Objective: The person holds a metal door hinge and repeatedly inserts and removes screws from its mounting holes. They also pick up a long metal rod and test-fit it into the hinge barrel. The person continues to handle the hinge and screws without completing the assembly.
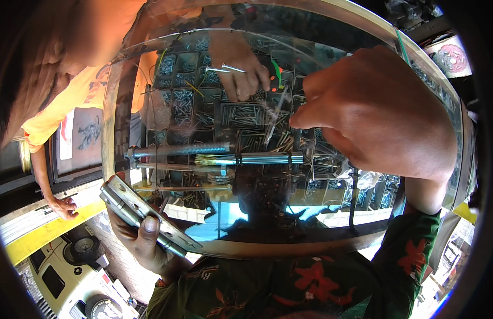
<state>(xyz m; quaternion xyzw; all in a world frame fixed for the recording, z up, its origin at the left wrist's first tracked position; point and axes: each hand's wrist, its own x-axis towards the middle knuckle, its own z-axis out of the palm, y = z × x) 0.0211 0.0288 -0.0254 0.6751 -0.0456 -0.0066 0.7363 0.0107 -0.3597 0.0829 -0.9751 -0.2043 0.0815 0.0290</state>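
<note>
Metal hinge [137, 204] is in the left hand [132, 239], just off the near-left corner of a glass-topped counter [289, 248]. Thumb's pressed flat on the plate, fingers wrapped underneath, so that hand is pretty much closed around it. You can see screw holes along the plate and a fat round barrel down one edge.

Right hand [382, 111] is over the glass on the other side, mostly curled, with a finger poking out toward the middle. Can't tell if anything's tucked in there, the back of the hand blocks it.

Now the good bit, the containers. Under the glass it's basically a grid of little open compartments. Far left ones are packed with small silver screws [182, 103]. Around the middle there's a wider tray [222, 114] of longer thin fasteners, with brassy-looking pieces [281, 141] just nearer. Over on the near right, more compartments of bluish-silver hardware [385, 192], with a crumpled clear plastic bag [366, 178] beside them.

Nearer the hinge there's a long threaded bolt [182, 150] and a bundle of shiny rods [270, 158], lying crosswise. Two loose screws [233, 68] sit near another person's hand [241, 74]; reflections make the layers hard to sort. Orange sleeve [63, 119] off to the left too.
</note>
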